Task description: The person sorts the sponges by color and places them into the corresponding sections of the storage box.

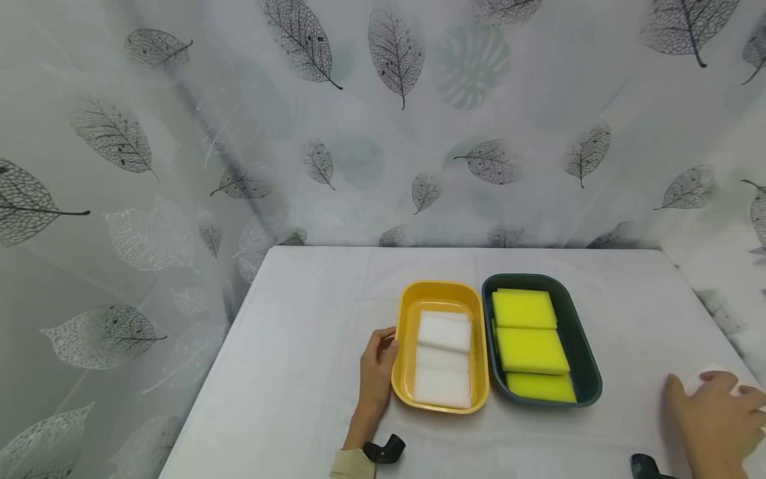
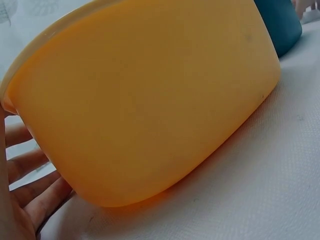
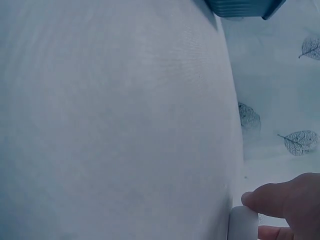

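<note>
My left hand [image 1: 377,372] is at the left side of a yellow plastic tray [image 1: 409,319]. Its fingertips touch the outer wall by the rim, and the left wrist view shows the fingers [image 2: 30,165] fairly straight and spread. Overlapping white sponge-like pads [image 1: 443,389] lie in that tray. My right hand [image 1: 721,419] is low over the far right of the table. In the right wrist view its thumb touches a small white, round-cornered object [image 3: 243,224], with a finger on the other side; most of this object is hidden, so its kind is unclear.
A dark green tray [image 1: 589,372] stands just right of the yellow one, holding overlapping bright yellow sponge-like pads [image 1: 532,349]. White cloth covers the table [image 1: 299,346]. Leaf-printed curtains [image 1: 359,133] hang behind and along the sides.
</note>
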Available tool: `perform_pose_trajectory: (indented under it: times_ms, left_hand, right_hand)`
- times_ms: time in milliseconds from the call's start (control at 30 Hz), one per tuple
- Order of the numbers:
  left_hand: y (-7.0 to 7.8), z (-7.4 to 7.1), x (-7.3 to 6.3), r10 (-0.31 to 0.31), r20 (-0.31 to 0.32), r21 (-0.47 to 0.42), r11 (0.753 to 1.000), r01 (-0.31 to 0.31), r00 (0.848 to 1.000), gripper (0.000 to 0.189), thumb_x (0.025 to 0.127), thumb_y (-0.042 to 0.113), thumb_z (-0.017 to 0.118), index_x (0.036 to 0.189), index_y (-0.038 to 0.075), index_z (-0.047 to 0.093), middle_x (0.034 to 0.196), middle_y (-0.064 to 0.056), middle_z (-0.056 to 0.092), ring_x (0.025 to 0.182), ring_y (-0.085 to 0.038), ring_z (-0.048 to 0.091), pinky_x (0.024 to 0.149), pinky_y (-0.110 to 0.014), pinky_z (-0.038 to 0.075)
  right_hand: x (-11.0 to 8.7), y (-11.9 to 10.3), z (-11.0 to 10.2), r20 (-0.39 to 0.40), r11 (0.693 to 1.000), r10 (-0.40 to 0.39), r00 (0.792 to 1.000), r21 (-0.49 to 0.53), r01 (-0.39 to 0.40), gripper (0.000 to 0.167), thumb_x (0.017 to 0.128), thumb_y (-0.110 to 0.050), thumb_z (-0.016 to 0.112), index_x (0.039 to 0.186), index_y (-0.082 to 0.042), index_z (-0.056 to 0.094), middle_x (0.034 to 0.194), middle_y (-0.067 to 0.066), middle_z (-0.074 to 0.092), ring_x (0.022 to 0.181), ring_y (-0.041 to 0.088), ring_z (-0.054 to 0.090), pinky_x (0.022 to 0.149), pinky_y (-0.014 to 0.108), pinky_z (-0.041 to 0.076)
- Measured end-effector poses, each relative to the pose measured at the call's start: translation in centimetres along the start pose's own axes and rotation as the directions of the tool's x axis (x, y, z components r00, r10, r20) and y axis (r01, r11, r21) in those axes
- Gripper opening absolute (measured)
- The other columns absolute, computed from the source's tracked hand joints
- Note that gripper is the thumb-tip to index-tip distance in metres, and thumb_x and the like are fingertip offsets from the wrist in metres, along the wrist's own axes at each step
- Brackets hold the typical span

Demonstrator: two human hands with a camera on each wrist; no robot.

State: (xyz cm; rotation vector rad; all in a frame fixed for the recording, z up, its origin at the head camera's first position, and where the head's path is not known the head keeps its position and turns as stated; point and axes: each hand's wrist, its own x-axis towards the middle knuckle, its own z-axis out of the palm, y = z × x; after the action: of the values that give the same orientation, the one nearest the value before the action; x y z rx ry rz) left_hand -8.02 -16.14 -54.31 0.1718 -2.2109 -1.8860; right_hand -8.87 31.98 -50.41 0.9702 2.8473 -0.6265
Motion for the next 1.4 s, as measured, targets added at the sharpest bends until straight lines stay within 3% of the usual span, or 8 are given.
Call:
perform_pose_trajectory:
  times_ms: [333,500,833,1067,1200,1400]
  left_hand:
    - [-0.2,0.1,0.1,-0.003,0.001,0.000,1.000,0.003,1.000,0.025,0.107,0.027,0.059,0.130,0.020,0.066,0.132,-0.002,0.069,0.110,-0.021,0.072,0.087,-0.022,0.060]
    - [-0.1,0.1,0.1,0.003,0.001,-0.004,1.000,-0.003,1.000,0.025,0.107,0.025,0.059,0.130,0.020,0.066,0.132,-0.003,0.069,0.110,-0.021,0.072,0.087,-0.023,0.060]
    - [-0.2,0.1,0.3,0.027,-0.009,-0.004,1.000,-0.027,1.000,0.027,0.107,0.026,0.060,0.130,0.016,0.066,0.134,-0.006,0.069,0.117,-0.025,0.070,0.090,-0.020,0.058]
    - [-0.2,0.0,0.1,0.014,-0.012,-0.002,1.000,-0.014,1.000,0.025,0.107,0.025,0.060,0.130,0.017,0.066,0.133,-0.005,0.069,0.116,-0.023,0.071,0.091,-0.021,0.059]
    - [-0.3,0.0,0.0,0.019,-0.018,-0.002,1.000,-0.019,1.000,0.025,0.106,0.025,0.060,0.129,0.017,0.067,0.131,-0.006,0.070,0.113,-0.025,0.072,0.088,-0.020,0.059]
    - [-0.1,0.1,0.1,0.029,-0.009,0.000,1.000,-0.029,1.000,0.026,0.107,0.025,0.060,0.130,0.016,0.067,0.131,-0.006,0.070,0.114,-0.026,0.071,0.089,-0.020,0.059]
  right_hand:
    - [-0.4,-0.3,-0.6,-0.010,1.000,0.011,1.000,0.024,-0.011,0.059,0.098,-0.026,0.043,0.131,0.021,0.027,0.146,0.057,0.016,0.139,0.071,0.022,0.104,0.074,0.033]
    - [-0.8,-0.4,-0.7,-0.004,0.997,0.049,0.999,0.056,-0.049,0.067,0.095,-0.021,0.041,0.139,0.025,0.021,0.149,0.054,0.012,0.140,0.069,0.020,0.102,0.075,0.039]
    - [-1.3,-1.0,-0.4,-0.046,0.994,0.073,0.996,0.083,-0.069,0.076,0.095,-0.017,0.043,0.153,0.022,0.013,0.156,0.051,0.013,0.140,0.066,0.028,0.114,0.070,0.036]
    - [-2.0,-1.8,-0.3,-0.106,0.985,-0.023,0.994,0.170,0.041,0.074,0.094,-0.017,0.047,0.150,0.022,0.020,0.153,0.051,0.020,0.139,0.067,0.028,0.117,0.071,0.030]
    - [-2.2,-2.4,-0.4,-0.101,0.975,-0.051,0.994,0.210,0.071,0.073,0.096,-0.017,0.049,0.154,0.017,0.022,0.157,0.045,0.022,0.145,0.061,0.027,0.120,0.071,0.027]
    - [-2.9,-3.4,-0.5,-0.121,0.947,-0.163,0.979,0.258,0.190,0.073,0.097,-0.017,0.053,0.156,0.014,0.025,0.160,0.041,0.026,0.150,0.056,0.026,0.121,0.070,0.026]
